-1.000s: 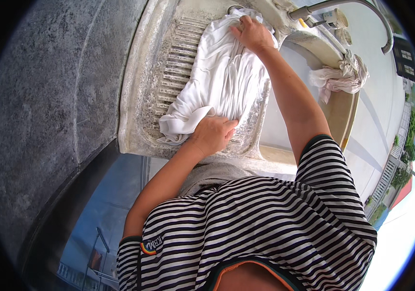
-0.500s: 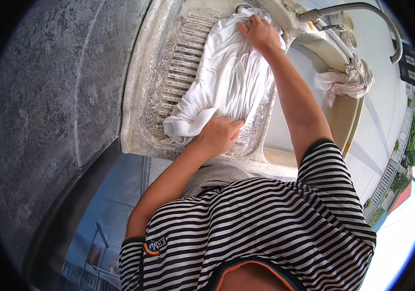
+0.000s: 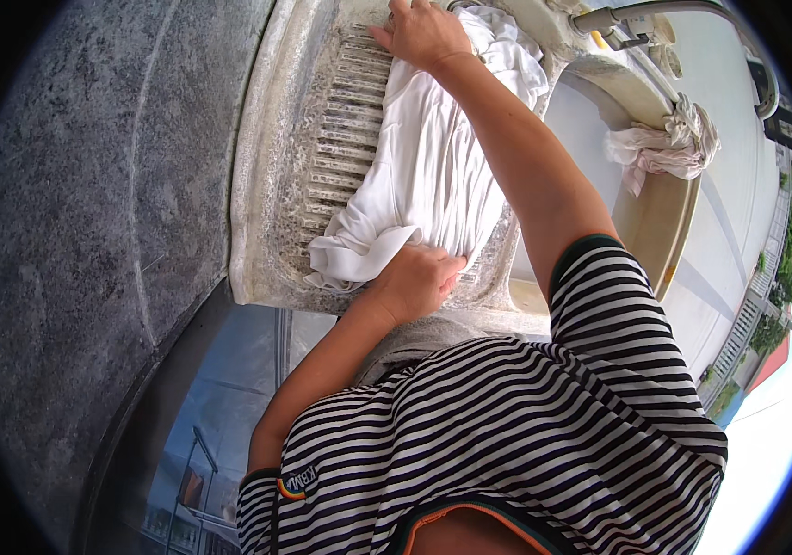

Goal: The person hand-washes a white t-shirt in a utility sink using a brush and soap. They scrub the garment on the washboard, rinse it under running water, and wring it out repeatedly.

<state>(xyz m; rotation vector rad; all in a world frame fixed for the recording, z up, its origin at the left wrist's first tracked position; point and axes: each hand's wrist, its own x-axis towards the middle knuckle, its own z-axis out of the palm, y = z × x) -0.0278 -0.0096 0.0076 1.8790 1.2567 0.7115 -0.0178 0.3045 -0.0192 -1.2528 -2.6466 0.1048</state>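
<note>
White cloth [image 3: 433,176], possibly a garment, creased lengthwise, near-left corner folded over, spread on ribbed washboard [image 3: 344,148]

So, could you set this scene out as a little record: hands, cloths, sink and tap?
Left hand: fingers closed on the near end of the white cloth
Right hand: at the cloth's far end, by its left edge; grip unclear
White cloth: wrinkled, covering part of the ridged washboard
Basin: right of the washboard
Second cloth: pale, bunched on the basin's rim
Tap: grey, curved, at the far side
</note>
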